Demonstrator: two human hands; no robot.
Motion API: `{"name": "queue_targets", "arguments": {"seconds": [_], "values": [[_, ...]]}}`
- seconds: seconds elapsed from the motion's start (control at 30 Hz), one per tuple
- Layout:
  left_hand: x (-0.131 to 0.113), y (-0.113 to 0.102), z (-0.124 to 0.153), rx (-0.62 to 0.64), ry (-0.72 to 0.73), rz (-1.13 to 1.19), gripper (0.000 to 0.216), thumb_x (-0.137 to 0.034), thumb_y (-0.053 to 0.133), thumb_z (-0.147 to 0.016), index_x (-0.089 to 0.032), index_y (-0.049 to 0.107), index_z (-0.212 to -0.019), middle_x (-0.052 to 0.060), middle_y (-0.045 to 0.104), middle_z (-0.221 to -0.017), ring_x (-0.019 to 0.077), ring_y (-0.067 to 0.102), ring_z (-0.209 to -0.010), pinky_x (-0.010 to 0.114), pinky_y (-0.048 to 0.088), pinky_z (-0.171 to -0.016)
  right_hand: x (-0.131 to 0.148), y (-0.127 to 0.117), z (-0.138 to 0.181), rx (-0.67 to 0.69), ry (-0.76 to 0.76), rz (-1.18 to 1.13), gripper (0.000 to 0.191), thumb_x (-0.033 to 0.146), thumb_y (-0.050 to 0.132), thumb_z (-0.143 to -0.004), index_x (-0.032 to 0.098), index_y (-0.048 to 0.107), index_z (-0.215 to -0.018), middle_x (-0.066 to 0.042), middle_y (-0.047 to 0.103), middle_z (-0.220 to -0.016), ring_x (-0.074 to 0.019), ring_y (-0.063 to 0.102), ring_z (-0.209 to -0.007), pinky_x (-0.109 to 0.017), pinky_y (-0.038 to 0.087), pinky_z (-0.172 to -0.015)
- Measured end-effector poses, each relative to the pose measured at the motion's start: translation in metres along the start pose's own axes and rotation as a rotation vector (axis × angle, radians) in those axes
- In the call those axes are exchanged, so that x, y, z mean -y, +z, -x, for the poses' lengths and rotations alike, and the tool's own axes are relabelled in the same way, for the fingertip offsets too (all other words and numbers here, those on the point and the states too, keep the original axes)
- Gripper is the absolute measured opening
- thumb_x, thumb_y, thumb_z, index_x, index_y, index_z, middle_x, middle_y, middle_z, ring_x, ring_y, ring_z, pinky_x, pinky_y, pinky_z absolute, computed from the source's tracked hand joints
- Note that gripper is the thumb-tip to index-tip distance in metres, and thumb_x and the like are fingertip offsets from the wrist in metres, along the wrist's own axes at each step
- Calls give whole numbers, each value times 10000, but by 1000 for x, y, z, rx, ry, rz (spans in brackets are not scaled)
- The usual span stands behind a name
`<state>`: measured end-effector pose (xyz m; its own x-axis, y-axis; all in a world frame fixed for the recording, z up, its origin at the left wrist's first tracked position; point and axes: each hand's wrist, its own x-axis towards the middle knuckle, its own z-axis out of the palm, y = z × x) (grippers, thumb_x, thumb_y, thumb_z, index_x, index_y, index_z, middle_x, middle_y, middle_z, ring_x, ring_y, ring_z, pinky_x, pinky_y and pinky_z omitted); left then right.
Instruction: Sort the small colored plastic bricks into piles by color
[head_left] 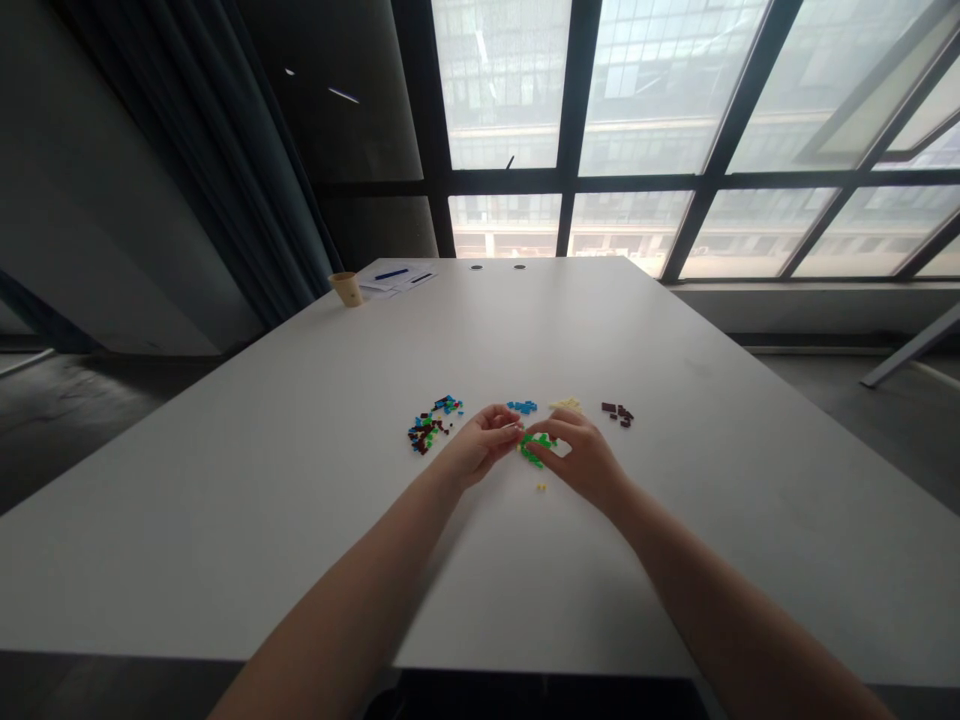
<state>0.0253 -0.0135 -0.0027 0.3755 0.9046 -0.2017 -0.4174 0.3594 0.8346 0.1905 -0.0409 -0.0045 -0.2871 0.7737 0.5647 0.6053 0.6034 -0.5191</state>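
My left hand (484, 445) is closed in a pinch above the table, its thumb and fingertips pressed round something too small to make out. Facing it, my right hand (577, 455) is curled, thumb and forefinger bent towards the left fingertips in a pinch. What lies at its tips is too small to name. Below and between the hands is a pile of green toy bricks (535, 452), partly covered by the right fingers. Blue bricks (523, 407) and cream bricks (566, 404) lie just beyond. Nearer to me are small yellow pieces (541, 487).
A mixed heap of coloured bricks (427, 430) lies left of my hands, and dark brown bricks (619, 413) lie to the right. A paper cup (346, 290) and papers (394, 280) with a pen (391, 274) are at the far left of the white table (600, 330).
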Motion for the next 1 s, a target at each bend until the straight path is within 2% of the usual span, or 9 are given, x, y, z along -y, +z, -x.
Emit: {"name": "queue_targets", "arguments": {"seconds": [0.17, 0.3, 0.63, 1.0], "values": [[6, 0, -1, 56, -19, 33, 265, -112, 740, -540, -155, 552, -722, -37, 557, -725, 66, 546, -707, 194, 421, -715, 1, 7, 2, -50, 61, -53, 73, 251, 556, -779, 219, 619, -762, -23, 568, -708, -156, 525, -723, -268, 411, -668], [6, -1, -3, 21, -5, 25, 283, -87, 742, -520, -153, 547, -714, -41, 564, -746, 56, 539, -707, 198, 417, -744, -1, 8, 2, -32, 84, -72, 81, 262, 558, -782, 214, 616, -753, -26, 580, -708, -158, 527, -717, -267, 416, -659], [5, 1, -1, 93, 23, -64, 317, -127, 752, -527, -156, 546, -767, -20, 559, -812, 79, 542, -772, 212, 407, -757, -2, 6, 2, -8, 57, -112, 137, 197, 564, -781, 243, 647, -880, -17, 568, -760, -148, 521, -749, -274, 413, -701], [9, -4, -3, 129, 113, -118, 317, -152, 742, -560, -155, 526, -792, -18, 550, -826, 79, 542, -751, 214, 399, -724, -5, 8, 2, -57, 50, -182, 126, 190, 579, -770, 233, 659, -858, -12, 557, -740, -140, 517, -726, -271, 415, -677]]}}
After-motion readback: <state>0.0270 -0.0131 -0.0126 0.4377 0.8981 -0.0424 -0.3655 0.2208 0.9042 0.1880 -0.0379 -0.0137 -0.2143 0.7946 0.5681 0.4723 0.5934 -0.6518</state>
